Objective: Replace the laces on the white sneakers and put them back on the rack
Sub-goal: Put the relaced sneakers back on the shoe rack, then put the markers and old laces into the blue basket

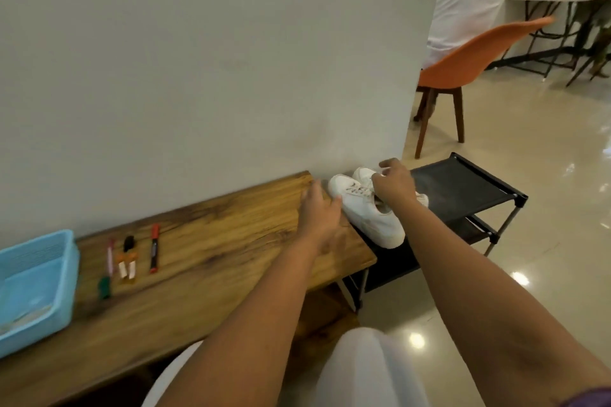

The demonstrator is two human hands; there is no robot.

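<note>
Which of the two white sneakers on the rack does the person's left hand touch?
The nearer sneaker, closest to the wooden bench: the left hand touches its side, while the right hand partly hides the farther sneaker.

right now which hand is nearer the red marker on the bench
Left. The left hand hovers over the wooden bench's right end, up and right of the red marker. The right hand is farther right, on the white sneakers on the rack.

head view | looks forward and down | near, over both forearms
</note>
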